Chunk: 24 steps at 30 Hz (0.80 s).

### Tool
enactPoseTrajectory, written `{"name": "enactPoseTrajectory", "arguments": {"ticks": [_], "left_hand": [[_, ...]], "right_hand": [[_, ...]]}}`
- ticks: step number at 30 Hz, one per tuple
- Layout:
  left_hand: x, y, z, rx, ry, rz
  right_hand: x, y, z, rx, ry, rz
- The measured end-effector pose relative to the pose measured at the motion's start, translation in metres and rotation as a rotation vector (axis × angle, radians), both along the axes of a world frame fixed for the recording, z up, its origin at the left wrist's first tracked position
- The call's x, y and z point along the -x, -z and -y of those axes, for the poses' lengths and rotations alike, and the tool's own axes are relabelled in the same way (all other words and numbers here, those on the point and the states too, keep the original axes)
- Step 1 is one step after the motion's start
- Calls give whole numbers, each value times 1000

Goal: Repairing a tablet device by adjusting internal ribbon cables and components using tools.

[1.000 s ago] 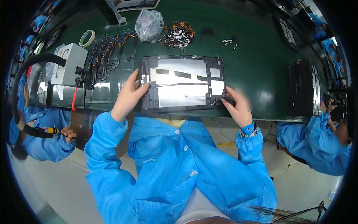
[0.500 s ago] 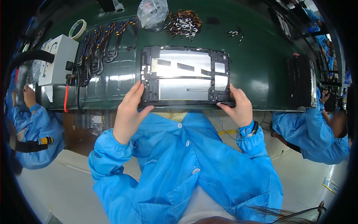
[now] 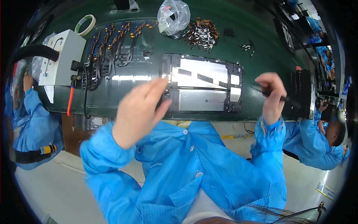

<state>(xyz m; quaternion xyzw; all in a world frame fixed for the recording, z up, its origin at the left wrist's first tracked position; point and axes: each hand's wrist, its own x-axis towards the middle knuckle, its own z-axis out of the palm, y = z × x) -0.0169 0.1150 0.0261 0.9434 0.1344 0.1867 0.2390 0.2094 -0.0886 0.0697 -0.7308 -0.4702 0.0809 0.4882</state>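
A tablet-sized device point(image 3: 201, 101) with a silver back plate and black frame lies flat on the green bench near its front edge. Over its left edge reaches my left hand point(image 3: 140, 108), fingers stretched and the thumb apart; it is slightly blurred, and I cannot tell whether the fingertips touch the frame. To the right of the device my right hand point(image 3: 274, 93) is raised, its fingers closed around a slim black tool point(image 3: 291, 101). Motion blur hides the tool's exact kind.
Behind the device are a pile of small metal and copper-coloured parts point(image 3: 203, 35) and a clear plastic bag point(image 3: 173, 18). Left stand a clear tray point(image 3: 126, 80) with several black flex cables, a tape roll point(image 3: 85, 25) and a white box point(image 3: 61, 59). Dark panels point(image 3: 302, 89) stand right; co-workers sit either side.
My right hand has left the device's right edge and moved right, now lifting the slim black tool. My left hand has shifted its hold at the left edge, fingers now loosely stretched.
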Motion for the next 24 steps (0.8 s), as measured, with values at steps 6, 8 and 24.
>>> {"name": "enactPoseTrajectory", "arguments": {"ticks": [6,8,24], "left_hand": [[-105,19,-105,-563,62,86],[-122,40,-124,-584,126,34],[-138,63,-130,-422,242,-124]], "right_hand": [[-16,-2,-164,-254,-220,-379],[-23,22,-204,-203,-280,-526],[-60,100,-221,28,-9,-142]]}}
